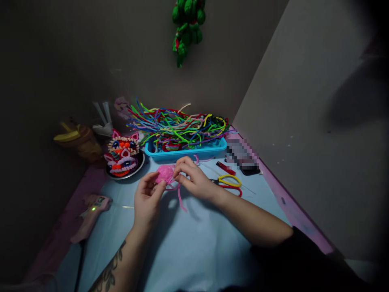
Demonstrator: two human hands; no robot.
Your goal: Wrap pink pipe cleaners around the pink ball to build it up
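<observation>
The left hand (pixel 148 194) clamps the pink bundle (pixel 165 173) above the table, before the blue tray (pixel 188 154). The right hand (pixel 191 177) works at its edge; whether it pinches a strand cannot be told. Apparent step: hand-shaping; next move calls for steady left support.

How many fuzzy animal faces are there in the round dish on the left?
2: the cream-edged face at the back and the lilac face in front of it. More may be hidden beneath.
</observation>
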